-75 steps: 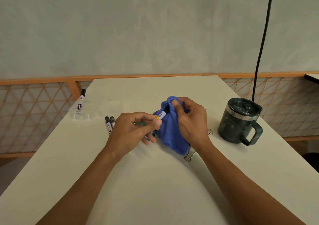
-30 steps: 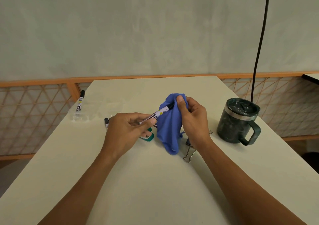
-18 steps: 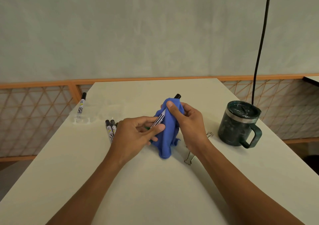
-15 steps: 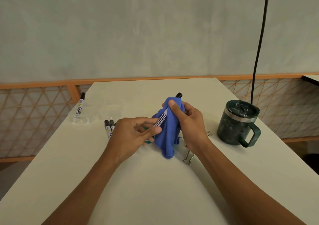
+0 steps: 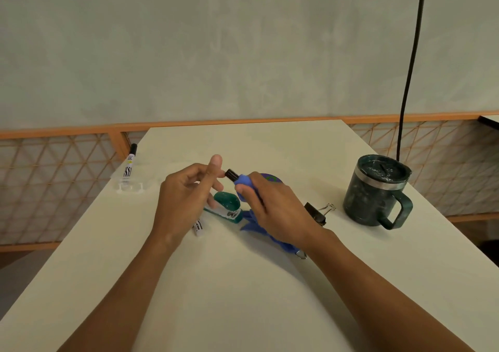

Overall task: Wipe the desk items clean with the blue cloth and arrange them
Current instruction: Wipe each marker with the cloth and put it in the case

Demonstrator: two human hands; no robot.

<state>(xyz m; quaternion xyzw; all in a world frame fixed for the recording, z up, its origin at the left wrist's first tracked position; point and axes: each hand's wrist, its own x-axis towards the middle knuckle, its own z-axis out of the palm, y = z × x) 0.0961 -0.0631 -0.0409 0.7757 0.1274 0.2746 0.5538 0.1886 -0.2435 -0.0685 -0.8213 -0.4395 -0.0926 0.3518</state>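
My right hand [image 5: 272, 208] grips the blue cloth [image 5: 244, 183], which is wrapped round a marker. Only the marker's black cap [image 5: 231, 175] pokes out of the cloth, pointing up and left. My left hand [image 5: 189, 197] hovers just left of that cap with loose fingers and the index finger raised; it holds nothing. A green stapler [image 5: 226, 207] lies on the white desk [image 5: 216, 284] between my hands. Another marker [image 5: 199, 227] shows partly from under my left hand. A tail of the cloth drapes onto the desk under my right wrist.
A third marker [image 5: 129, 162] lies on a clear holder near the desk's left edge. A black binder clip [image 5: 316, 212] and a dark green lidded mug [image 5: 378, 192] sit to the right. A black cable [image 5: 410, 62] hangs behind the mug. An orange lattice railing borders the desk.
My left hand let go of the marker's end and opened. The right hand turned the cloth-wrapped marker so its cap points left. The stapler is now uncovered.
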